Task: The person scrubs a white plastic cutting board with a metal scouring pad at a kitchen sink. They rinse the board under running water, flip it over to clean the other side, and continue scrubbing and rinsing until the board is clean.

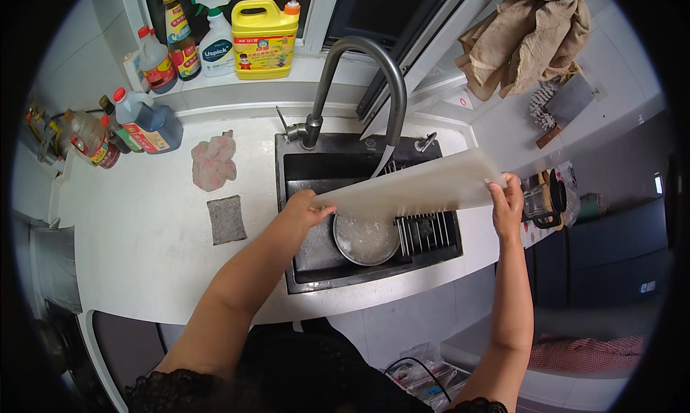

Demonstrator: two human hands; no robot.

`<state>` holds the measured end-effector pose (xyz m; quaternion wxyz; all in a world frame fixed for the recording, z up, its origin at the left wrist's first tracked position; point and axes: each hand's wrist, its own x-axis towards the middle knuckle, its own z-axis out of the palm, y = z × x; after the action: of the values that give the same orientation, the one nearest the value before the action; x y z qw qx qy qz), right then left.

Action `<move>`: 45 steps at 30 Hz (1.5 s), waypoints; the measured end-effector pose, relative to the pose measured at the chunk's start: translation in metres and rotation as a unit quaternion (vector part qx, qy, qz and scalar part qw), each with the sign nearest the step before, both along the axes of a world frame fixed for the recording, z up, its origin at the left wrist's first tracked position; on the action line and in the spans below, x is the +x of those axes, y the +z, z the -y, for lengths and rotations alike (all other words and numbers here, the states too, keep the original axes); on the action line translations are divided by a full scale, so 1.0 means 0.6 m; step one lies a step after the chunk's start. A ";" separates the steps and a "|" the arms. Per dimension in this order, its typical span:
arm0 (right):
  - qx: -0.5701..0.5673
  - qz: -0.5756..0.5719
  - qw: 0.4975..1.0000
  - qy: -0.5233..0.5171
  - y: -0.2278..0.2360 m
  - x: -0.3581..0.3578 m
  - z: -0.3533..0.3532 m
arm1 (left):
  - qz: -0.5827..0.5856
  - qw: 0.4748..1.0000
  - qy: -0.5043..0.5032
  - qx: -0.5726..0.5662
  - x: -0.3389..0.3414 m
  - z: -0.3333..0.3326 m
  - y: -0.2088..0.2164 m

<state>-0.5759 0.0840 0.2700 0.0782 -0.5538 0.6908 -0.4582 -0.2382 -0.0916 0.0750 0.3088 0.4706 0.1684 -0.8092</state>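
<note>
Both my hands hold a large pale cutting board (431, 185) tilted over the sink. My left hand (307, 209) is closed on its left end, and my right hand (507, 203) grips the right end near a corner. Water runs from the curved grey faucet (397, 89) down behind or onto the board's far side; exactly where it lands is hidden. Under the board, a round pan or bowl (365, 239) with cloudy, sudsy water sits in the black sink (309, 275). A metal drying rack (424, 233) lies to its right, partly covered by the board.
Left of the sink, a grey scrubbing cloth (227, 220) and a pinkish rag (213, 161) lie on the white counter (144, 233). A yellow jug (264, 43), a spray bottle (215, 43) and sauce bottles line the sill. Beige cloth (525, 39) hangs upper right; a glass pot (543, 201) stands at right.
</note>
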 end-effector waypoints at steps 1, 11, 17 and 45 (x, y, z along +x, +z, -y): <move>0.009 -0.034 0.999 0.003 0.001 0.005 -0.001 | 0.004 1.000 -0.006 0.001 0.001 -0.001 0.009; -0.018 -0.170 0.985 0.009 0.046 0.084 0.017 | -0.084 0.986 -0.131 -0.052 0.045 -0.015 0.009; -0.016 -0.270 0.955 0.126 0.065 0.132 0.004 | -0.031 0.994 -0.105 -0.001 0.058 -0.028 -0.058; -0.040 -0.317 0.941 0.116 0.000 0.163 0.070 | -0.073 0.975 -0.211 0.008 0.056 -0.095 -0.119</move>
<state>-0.4779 0.0417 0.2698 -0.1142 -0.7490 0.5922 -0.2742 -0.2049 -0.0347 0.0036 0.1144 0.4372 0.0938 -0.8871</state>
